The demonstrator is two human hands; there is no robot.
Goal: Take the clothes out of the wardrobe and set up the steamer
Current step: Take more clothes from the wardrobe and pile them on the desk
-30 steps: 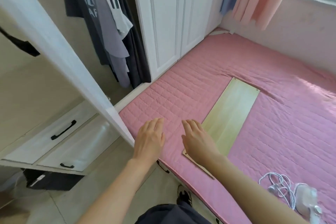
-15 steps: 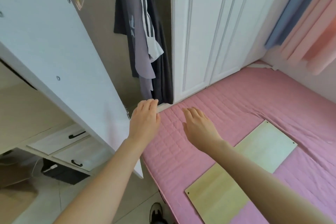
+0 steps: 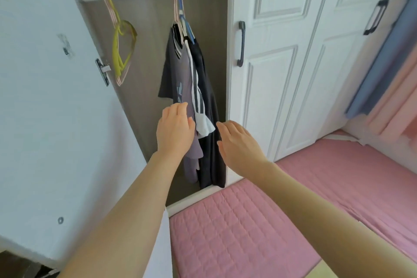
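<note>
Two empty hands, fingers relaxed: left hand hides part of the clothes at twelve o'clock, right hand just beside them.

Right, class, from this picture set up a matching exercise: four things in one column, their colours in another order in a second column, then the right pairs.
Things:
1. twisted hanger on the rail
2. bed cover
3. door handle on the closed wardrobe door
4. curtain strip nearest the wardrobe

Colours:
A. blue
B. yellow
C. black
D. pink

Pairs: 1-B, 2-D, 3-C, 4-A
</note>
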